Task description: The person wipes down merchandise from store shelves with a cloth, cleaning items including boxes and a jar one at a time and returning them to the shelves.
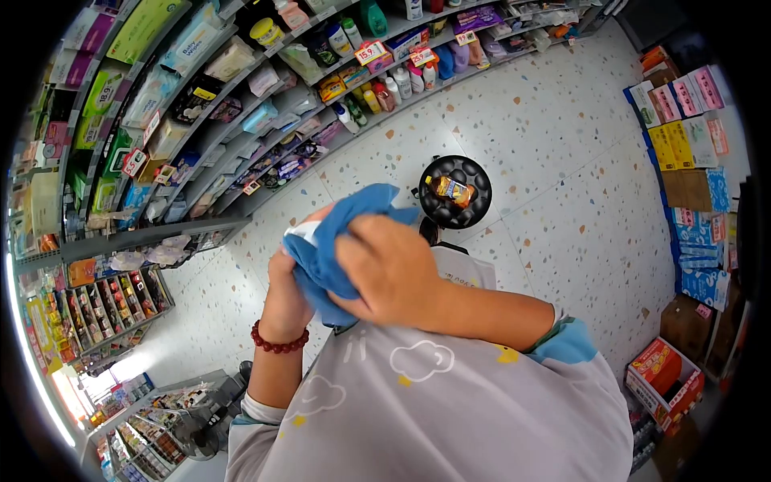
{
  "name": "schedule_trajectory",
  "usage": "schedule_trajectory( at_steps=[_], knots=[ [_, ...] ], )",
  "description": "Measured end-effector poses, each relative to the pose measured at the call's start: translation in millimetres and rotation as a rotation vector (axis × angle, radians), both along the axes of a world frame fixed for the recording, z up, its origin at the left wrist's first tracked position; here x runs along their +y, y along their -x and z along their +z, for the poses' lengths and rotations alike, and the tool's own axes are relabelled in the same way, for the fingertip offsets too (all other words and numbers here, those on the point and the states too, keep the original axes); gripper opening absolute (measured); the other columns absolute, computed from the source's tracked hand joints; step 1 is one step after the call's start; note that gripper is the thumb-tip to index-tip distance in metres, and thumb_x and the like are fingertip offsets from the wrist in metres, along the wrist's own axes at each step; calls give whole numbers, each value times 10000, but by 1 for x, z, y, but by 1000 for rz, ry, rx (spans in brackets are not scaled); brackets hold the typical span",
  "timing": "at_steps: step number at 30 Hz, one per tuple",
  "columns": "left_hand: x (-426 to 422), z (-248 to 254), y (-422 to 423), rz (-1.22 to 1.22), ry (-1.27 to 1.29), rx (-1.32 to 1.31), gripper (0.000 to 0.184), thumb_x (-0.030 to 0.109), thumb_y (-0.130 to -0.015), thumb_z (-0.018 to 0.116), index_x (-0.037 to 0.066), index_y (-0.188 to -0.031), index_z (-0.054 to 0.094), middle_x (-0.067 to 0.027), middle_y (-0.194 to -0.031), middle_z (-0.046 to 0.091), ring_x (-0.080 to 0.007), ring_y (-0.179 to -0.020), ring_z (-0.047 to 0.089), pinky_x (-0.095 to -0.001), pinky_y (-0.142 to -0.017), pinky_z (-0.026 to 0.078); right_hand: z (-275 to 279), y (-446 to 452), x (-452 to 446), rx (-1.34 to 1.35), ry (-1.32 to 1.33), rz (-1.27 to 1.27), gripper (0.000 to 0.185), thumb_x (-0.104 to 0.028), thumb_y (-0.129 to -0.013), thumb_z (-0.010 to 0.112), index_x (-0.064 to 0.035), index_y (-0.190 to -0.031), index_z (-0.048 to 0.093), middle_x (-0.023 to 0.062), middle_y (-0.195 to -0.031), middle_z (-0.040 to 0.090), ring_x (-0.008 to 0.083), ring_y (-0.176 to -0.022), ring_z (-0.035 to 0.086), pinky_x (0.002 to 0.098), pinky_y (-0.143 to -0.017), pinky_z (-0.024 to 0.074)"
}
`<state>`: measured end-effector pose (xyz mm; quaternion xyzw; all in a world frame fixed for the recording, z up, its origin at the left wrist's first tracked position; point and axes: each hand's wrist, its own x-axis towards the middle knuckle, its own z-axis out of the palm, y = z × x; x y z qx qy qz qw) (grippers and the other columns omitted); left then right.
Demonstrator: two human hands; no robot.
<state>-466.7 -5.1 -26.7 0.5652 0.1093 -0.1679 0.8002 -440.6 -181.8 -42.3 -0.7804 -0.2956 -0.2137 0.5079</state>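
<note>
A blue cloth (341, 241) is bunched up in front of my chest, between both hands. My left hand (287, 277), with a red bead bracelet at the wrist, grips it from the left side. Fingers curled, my right hand (389, 269) presses on the cloth from the right and is a little blurred. Something white (303, 231) shows at the cloth's left edge, partly covered; I cannot tell what it is. Beyond my hands is a black pan (431, 210) with several round hollows. A small orange and dark packet (452, 191) lies in it.
Store shelves (233, 96) packed with wipes, bottles and packets curve along the left and far side. Stacked boxes (683, 145) line the right, with a red carton (662, 377) lower down. Speckled floor tiles (554, 185) lie between them. Another display rack (120, 309) stands at left.
</note>
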Motion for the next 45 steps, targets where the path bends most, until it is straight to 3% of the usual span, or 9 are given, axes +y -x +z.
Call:
schedule_trajectory(
  at_steps=[2,5,10,21,26,30,32,36,45],
  knots=[
    [-15,14,-8,49,55,-76,641,497,-1000,576,37,-1417,418,-77,-1263,599,-147,-1128,601,-298,-980,482,-4,-1,-1,-70,20,32,565,-235,-718,777,-23,-1176,523,180,-1029,576,395,-810,598,462,-670,486],
    [-16,5,0,62,-140,-207,679,516,-976,621,55,-1405,369,-75,-1228,596,-152,-1107,603,-296,-962,490,-12,-14,-3,523,-160,-6,541,-183,-771,708,-12,-1231,479,199,-1044,564,419,-885,612,475,-714,512],
    [-18,14,-10,195,-108,-173,584,547,-1003,548,43,-1285,467,-74,-1181,600,-158,-1106,590,-330,-964,493,-17,12,8,327,-66,46,541,-145,-799,688,-2,-1258,439,215,-1070,542,417,-906,612,472,-716,515],
    [-14,-6,5,239,32,80,584,444,-1106,306,-13,-1443,440,-130,-1379,570,-210,-1251,566,-382,-1089,441,-25,-1,10,49,-64,154,469,-146,-749,756,-38,-1143,527,167,-1024,542,400,-842,601,453,-692,513],
    [-14,-8,12,83,-164,-119,663,508,-1024,519,22,-1454,381,-117,-1354,550,-213,-1246,556,-369,-1087,435,-29,-14,11,388,-178,168,427,-126,-815,669,-33,-1184,475,202,-1048,527,455,-864,596,490,-709,515],
    [-3,-11,12,205,97,-118,784,623,-1023,394,-12,-1483,380,-166,-1360,570,-256,-1232,576,-405,-1095,441,-28,19,17,472,-338,247,579,-165,-821,701,-42,-1281,371,228,-1137,502,475,-894,606,515,-717,512],
    [3,-9,5,154,212,-76,796,646,-1024,355,-6,-1480,386,-164,-1311,607,-257,-1189,611,-388,-1062,475,-29,26,14,487,-253,360,583,-160,-861,711,4,-1304,368,256,-1182,542,460,-1041,608,446,-872,516],
    [-11,-1,-4,253,12,79,702,558,-1070,321,-17,-1464,400,-161,-1307,611,-234,-1184,617,-351,-1045,488,-24,4,10,519,-241,211,524,-133,-811,724,-10,-1221,421,207,-1144,504,445,-901,613,480,-713,522],
    [-8,-8,9,157,-169,-82,567,345,-1044,539,-40,-1439,409,-125,-1371,562,-207,-1244,573,-353,-1064,454,-37,-5,6,174,-151,283,535,-117,-815,722,-38,-1270,453,185,-1139,526,417,-994,593,442,-836,518]
  ],
)
